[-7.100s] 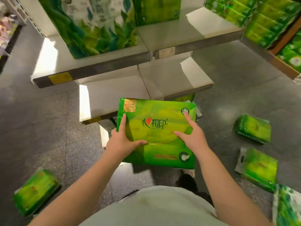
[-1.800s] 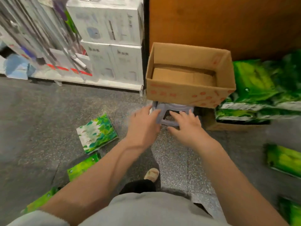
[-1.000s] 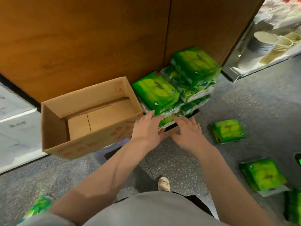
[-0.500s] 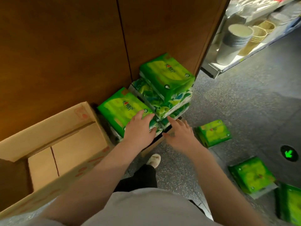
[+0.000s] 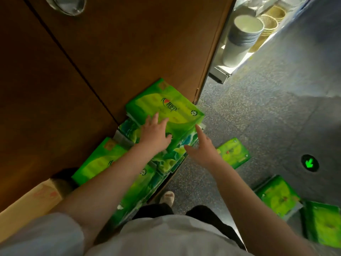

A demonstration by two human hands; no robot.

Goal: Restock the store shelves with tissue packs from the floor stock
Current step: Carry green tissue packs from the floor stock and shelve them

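A stack of green tissue packs stands on the floor against a brown wooden panel. The top green pack lies flat on leaf-printed packs. My left hand rests on the top pack's near edge with straight, spread fingers. My right hand is open at the stack's right side, its forefinger reaching the top pack's right corner. A lower green pack sits to the left, partly hidden by my left forearm.
Loose green packs lie on the grey floor to the right. A cardboard box stands at lower left. White cups and woven baskets fill a low shelf at upper right. A green arrow light is set in the floor.
I turned from the shelves to the floor stock. In the last half second my left hand moved from the lower left pack up to the top pack, and my right hand rose beside it.
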